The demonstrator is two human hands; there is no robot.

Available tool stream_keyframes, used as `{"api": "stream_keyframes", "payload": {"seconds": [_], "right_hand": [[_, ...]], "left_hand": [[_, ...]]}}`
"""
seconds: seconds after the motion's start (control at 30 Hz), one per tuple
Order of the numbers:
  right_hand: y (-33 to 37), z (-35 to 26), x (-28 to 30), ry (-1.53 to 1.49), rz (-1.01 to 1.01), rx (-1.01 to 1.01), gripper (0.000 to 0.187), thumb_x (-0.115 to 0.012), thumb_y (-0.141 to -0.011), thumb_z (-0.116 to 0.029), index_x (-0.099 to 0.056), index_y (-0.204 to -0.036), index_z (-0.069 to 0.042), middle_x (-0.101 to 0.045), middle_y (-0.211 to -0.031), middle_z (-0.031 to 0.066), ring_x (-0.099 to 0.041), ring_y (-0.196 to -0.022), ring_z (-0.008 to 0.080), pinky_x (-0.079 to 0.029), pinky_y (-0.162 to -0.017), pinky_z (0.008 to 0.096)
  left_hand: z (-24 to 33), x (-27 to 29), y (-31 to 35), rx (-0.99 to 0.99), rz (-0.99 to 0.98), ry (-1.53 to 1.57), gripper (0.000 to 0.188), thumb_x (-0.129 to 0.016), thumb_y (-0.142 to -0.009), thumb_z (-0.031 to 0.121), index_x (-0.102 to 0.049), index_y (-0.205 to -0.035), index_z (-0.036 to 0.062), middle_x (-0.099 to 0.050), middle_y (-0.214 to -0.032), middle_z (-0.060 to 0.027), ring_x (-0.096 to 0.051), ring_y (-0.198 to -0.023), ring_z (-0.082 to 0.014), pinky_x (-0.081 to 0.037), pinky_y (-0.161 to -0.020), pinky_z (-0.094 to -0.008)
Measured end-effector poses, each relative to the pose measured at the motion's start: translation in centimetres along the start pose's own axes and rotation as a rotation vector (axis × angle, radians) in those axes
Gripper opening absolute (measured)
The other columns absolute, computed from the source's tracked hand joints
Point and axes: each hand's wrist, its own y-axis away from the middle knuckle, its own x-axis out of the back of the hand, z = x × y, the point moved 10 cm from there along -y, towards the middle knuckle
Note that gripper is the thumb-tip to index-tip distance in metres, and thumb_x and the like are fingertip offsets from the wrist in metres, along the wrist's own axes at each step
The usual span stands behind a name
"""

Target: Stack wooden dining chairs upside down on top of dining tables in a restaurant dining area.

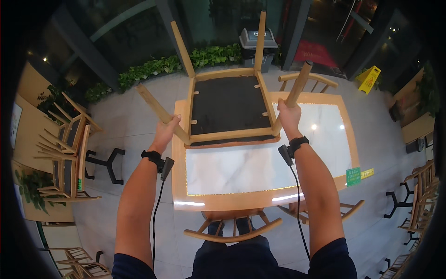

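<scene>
An upside-down wooden chair [200, 138] is at the far left part of the table [218, 203], its four legs pointing up and its dark seat underside showing. My left hand [167, 131] is closed around the near left leg, low down. Around the near right leg my right hand [290, 119] is wrapped in the same way. The tabletop has a pale marble-look panel inside a wooden border. Whether the chair rests on the table or hangs just above it, I cannot tell. Each wrist wears a black band with a cable.
Right in front of me a wooden chair [234, 238] stands at the table's near edge, with another [348, 211] to its right. One chair [309, 80] is at the far side. Upturned chairs [69, 135] sit on a table at left. Beyond are a grey bin [258, 49] and a yellow floor sign [369, 79].
</scene>
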Motion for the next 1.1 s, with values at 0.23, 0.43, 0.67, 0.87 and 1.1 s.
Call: {"api": "stream_keyframes", "payload": {"seconds": [0.23,0.43,0.67,0.87,1.1], "right_hand": [[8.7,9.1,5.7,0.190,0.039,0.078,0.043,-0.073,-0.077,-0.021,-0.057,-0.109,0.003,-0.062,-0.100,0.0202,-0.061,-0.096,0.0326,-0.048,-0.082,0.0406],[32.8,16.7,15.3,0.644,-0.131,0.089,0.038,-0.066,-0.077,-0.013,-0.052,-0.109,0.003,-0.053,-0.103,0.0225,-0.045,-0.105,0.0431,-0.036,-0.091,0.0517],[48.5,27.2,12.6,-0.514,-0.093,-1.267,0.036,-0.060,-0.085,-0.030,-0.052,-0.099,0.002,-0.056,-0.089,0.0129,-0.056,-0.081,0.0284,-0.048,-0.072,0.0422],[50.2,32.1,9.7,-0.689,0.279,-1.178,0.017,-0.051,-0.080,-0.020,-0.043,-0.085,-0.007,-0.044,-0.068,0.0086,-0.046,-0.058,0.0227,-0.045,-0.060,0.0407],[59.5,24.9,7.9,-0.610,0.417,-1.145,0.010,-0.049,-0.078,-0.013,-0.041,-0.079,-0.008,-0.041,-0.065,0.0077,-0.042,-0.055,0.0213,-0.044,-0.057,0.0391]], "left_hand": [[-9.0,-1.7,13.0,-0.105,-0.001,-0.255,0.043,-0.061,-0.088,0.013,-0.047,-0.126,-0.0005,-0.065,-0.100,-0.0140,-0.063,-0.090,-0.0252,-0.049,-0.083,-0.0372],[-14.3,-6.1,35.3,-0.035,-0.674,-0.510,0.028,-0.067,-0.083,0.033,-0.068,-0.090,0.0062,-0.069,-0.086,-0.0128,-0.067,-0.080,-0.0297,-0.053,-0.076,-0.0377],[-20.6,-10.0,42.3,-0.054,-1.241,-0.645,0.057,-0.068,-0.079,0.049,-0.056,-0.121,0.0128,-0.064,-0.104,-0.0166,-0.061,-0.100,-0.0353,-0.048,-0.087,-0.0428],[-23.7,-11.5,44.8,-0.374,-1.256,-0.788,0.055,-0.063,-0.079,0.048,-0.056,-0.119,0.0111,-0.063,-0.100,-0.0193,-0.061,-0.095,-0.0357,-0.048,-0.082,-0.0445],[-27.3,-2.6,49.8,-0.394,-1.171,-0.719,0.040,-0.059,-0.087,0.032,-0.055,-0.123,0.0153,-0.060,-0.102,-0.0170,-0.059,-0.100,-0.0348,-0.049,-0.080,-0.0474]]}}
